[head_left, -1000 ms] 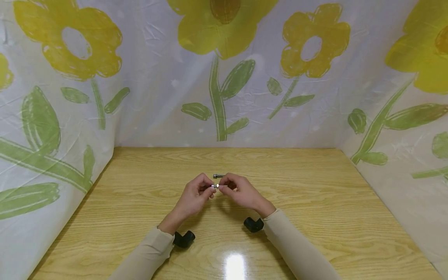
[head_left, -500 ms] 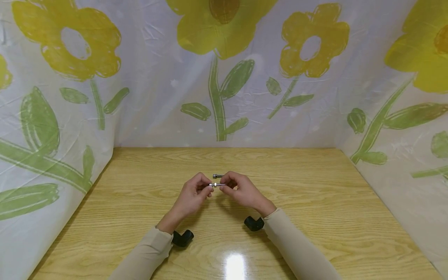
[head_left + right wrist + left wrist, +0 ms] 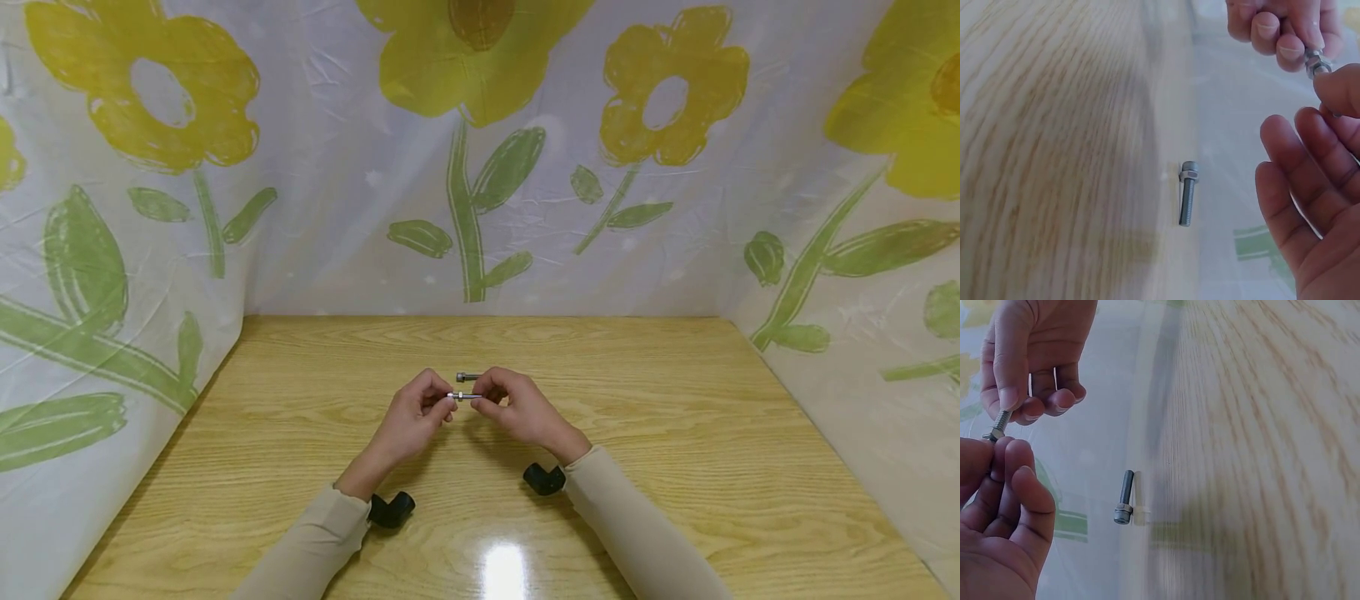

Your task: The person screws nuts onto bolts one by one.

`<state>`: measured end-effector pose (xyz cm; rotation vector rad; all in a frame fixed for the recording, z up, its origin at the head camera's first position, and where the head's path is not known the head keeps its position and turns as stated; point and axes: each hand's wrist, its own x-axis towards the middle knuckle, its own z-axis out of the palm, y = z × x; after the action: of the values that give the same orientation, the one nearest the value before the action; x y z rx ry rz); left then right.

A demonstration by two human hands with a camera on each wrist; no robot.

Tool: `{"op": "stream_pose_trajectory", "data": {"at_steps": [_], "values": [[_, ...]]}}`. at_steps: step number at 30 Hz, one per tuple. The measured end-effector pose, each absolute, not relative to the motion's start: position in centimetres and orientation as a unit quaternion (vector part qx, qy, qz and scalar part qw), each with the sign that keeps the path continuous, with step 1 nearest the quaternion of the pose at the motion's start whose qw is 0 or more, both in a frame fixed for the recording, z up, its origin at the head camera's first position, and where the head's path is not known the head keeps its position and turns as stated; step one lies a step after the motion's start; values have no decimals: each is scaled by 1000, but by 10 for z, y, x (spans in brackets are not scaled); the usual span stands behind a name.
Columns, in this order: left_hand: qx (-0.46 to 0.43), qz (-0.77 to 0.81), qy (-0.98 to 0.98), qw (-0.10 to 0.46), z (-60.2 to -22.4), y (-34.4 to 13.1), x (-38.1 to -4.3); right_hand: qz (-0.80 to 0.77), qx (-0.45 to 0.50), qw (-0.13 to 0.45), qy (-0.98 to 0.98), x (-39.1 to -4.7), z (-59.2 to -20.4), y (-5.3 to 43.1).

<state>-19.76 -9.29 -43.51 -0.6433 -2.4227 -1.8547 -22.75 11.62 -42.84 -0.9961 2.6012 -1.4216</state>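
In the head view both hands meet above the middle of the wooden table (image 3: pixel 675 433) and hold a small grey bolt (image 3: pixel 467 396) level between them. My left hand (image 3: pixel 444 403) pinches the nut (image 3: pixel 457 396) threaded on the bolt, also seen as the nut (image 3: pixel 1317 62) in the right wrist view. My right hand (image 3: pixel 483 400) pinches the bolt's other end. The left wrist view shows the held bolt (image 3: pixel 1000 422) between my left hand (image 3: pixel 997 456) and my right hand's fingertips (image 3: pixel 1010 394). A second bolt (image 3: pixel 467 377) lies loose on the table just behind the hands.
Two black elbow fittings lie near my forearms, one fitting (image 3: pixel 392 509) on the left and the other fitting (image 3: pixel 543 479) on the right. A flower-printed sheet (image 3: pixel 480 167) walls the table at the back and both sides. The loose bolt (image 3: pixel 1187 192) lies apart from the fingers.
The hands have risen slightly and drawn a little apart, so more of the bolt shows between them. The loose bolt and the fittings have not moved.
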Motion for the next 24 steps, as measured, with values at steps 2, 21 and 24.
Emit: {"op": "stream_pose_trajectory", "data": {"at_steps": [2, 21, 24], "values": [[-205, -588, -782, 14, -431, -91, -195, -456, -319, 2, 831, -227, -429, 116], [-253, -516, -814, 87, -441, -93, -202, -470, -343, 0, 813, -224, -427, 113], [-237, -521, -818, 58, -441, -94, -201, -474, -347, -5, 809, -224, -427, 114]]}}
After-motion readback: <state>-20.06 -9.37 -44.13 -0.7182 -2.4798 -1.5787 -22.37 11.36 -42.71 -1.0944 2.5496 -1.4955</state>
